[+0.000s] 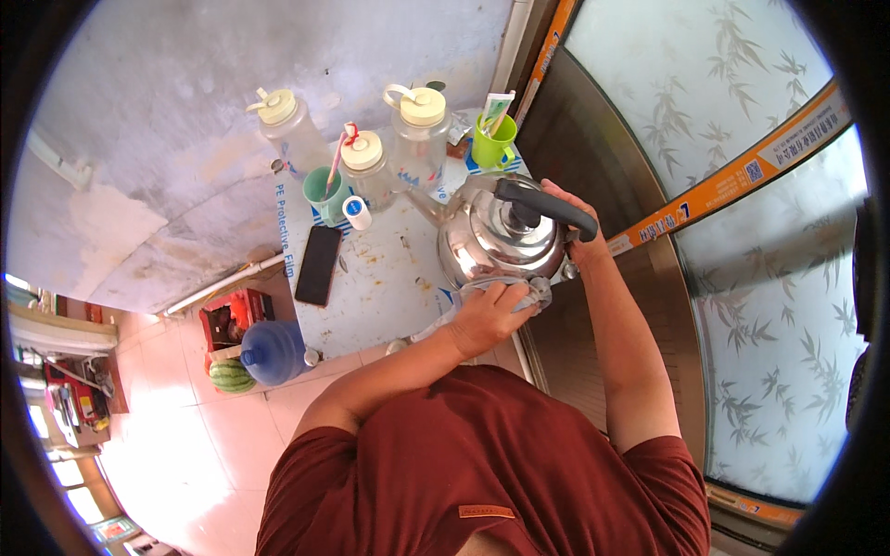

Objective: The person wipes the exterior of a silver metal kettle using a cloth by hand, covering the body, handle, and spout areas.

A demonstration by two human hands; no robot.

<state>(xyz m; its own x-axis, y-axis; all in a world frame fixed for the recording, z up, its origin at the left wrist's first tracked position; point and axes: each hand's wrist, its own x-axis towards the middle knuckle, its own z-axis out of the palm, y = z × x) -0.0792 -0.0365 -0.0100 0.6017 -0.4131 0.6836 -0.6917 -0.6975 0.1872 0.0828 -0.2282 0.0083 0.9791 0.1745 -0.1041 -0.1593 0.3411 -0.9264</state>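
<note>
A shiny metal kettle (pixel 480 240) with a black handle (pixel 546 205) is at the right end of the small table (pixel 375 292), its spout pointing left. My left hand (pixel 492 314) presses a crumpled grey cloth (pixel 539 295) against the kettle's near side. Around the kettle's right side, behind the handle, my right hand (pixel 584 219) grips its body; some of those fingers are hidden by the kettle. Whether the kettle's base rests fully on the table cannot be seen.
Behind the kettle stand plastic bottles (pixel 421 139) with cream lids, a lime-green mug (pixel 492 146) and a pale green mug (pixel 323 191). A smartphone (pixel 318 265) and a small white bottle (pixel 357 214) lie left. On the floor are a blue water jug (pixel 274 351) and a watermelon (pixel 233 375). A frosted-glass door (pixel 772 278) borders the right.
</note>
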